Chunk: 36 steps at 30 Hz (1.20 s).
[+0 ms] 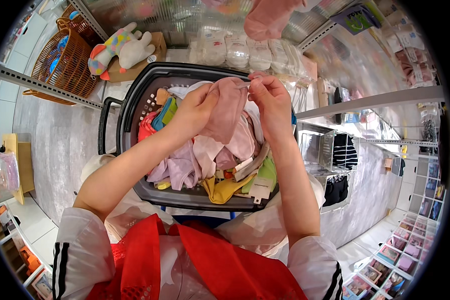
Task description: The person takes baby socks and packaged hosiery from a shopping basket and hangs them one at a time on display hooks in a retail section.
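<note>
My left hand (198,108) grips a dusty-pink sock-like garment (225,108) between thumb and fingers, over a grey plastic basket (165,202). At the garment's upper right edge, my right hand (268,99) pinches a small clear plastic piece (252,83) with thumb and forefinger. Beneath both hands, the basket holds a heap of folded clothing and socks: lilac fabric (180,168), pale pink pieces (242,140), a mustard-yellow item (225,189) and a green one (266,172) with a white card tag (260,187). Red and blue pieces lie at its left side.
Packaged white socks (236,50) line the shelf beyond the basket, with pink socks (272,18) hanging above. A plush toy (123,50) lies on a cardboard box at the upper left, near a wicker basket (65,65). Metal rails (375,102) and wire bins (339,150) stand at right.
</note>
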Tool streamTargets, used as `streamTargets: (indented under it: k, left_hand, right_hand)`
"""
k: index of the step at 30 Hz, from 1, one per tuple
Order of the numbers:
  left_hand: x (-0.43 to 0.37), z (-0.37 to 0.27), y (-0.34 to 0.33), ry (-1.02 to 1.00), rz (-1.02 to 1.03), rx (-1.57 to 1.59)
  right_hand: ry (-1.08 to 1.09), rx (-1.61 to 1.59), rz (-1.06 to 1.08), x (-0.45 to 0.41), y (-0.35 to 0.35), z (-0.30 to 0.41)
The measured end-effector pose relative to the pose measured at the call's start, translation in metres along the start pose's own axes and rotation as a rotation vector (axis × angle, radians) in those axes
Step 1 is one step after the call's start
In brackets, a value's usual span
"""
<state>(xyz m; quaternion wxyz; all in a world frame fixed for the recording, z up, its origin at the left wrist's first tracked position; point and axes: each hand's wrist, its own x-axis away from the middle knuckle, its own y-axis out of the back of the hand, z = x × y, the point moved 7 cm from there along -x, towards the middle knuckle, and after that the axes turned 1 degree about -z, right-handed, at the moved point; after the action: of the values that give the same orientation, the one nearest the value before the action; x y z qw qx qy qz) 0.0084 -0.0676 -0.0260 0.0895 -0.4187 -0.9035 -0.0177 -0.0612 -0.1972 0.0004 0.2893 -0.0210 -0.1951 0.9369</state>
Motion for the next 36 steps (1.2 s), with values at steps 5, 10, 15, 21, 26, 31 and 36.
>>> streamTargets:
  k: [5, 10, 15, 21, 26, 31, 36]
  left_hand:
    - [0.002, 0.005, -0.006, 0.098, 0.052, -0.005]
    - [0.005, -0.008, -0.011, -0.056, 0.066, -0.053]
    - [0.005, -0.006, -0.016, -0.072, 0.157, -0.180]
    - [0.005, 0.006, -0.014, 0.015, 0.152, -0.110]
    - [0.003, -0.002, -0.008, -0.094, 0.056, -0.232]
    - [0.004, -0.004, -0.004, -0.091, -0.002, -0.153]
    - [0.000, -0.003, -0.002, -0.110, -0.077, 0.033]
  right_hand:
    - [0.066, -0.011, -0.075, -0.001, 0.007, 0.003]
    - [0.168, 0.241, -0.140, 0.004, 0.007, 0.010]
    - [0.219, 0.304, -0.178, 0.003, 0.010, 0.014]
    - [0.035, -0.046, -0.007, -0.001, 0.000, 0.000]
    - [-0.094, -0.111, 0.166, 0.003, -0.014, -0.007]
    - [-0.105, -0.082, 0.214, 0.004, -0.024, -0.013]
    - [-0.105, -0.098, 0.254, 0.007, -0.028, -0.022]
